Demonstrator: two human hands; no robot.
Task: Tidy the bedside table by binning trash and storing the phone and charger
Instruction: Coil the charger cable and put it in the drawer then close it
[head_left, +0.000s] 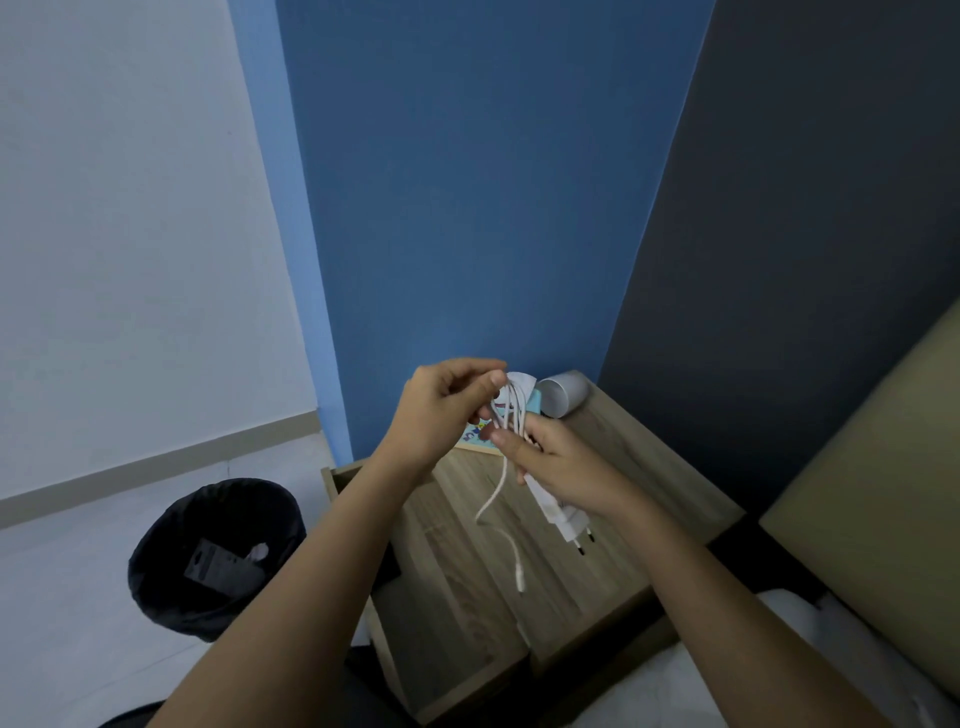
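Both hands hold a white charger above the wooden bedside table (613, 467). My right hand (556, 467) grips the white plug adapter (569, 519), whose two pins point down to the right. My left hand (441, 410) pinches looped turns of the white cable (511, 410) just above the right hand. The cable's loose end (511, 556) dangles over the table, connector at the bottom. A black bin (218, 556) stands on the floor to the left, with a dark packet and pale scraps inside. No phone is visible.
A pale cup (563, 395) lies on its side at the table's back edge, by crumpled white paper (522, 382) and a colourful card (478, 434). The table's drawer (343, 480) stands open on the left. A bed headboard (883, 467) is at right.
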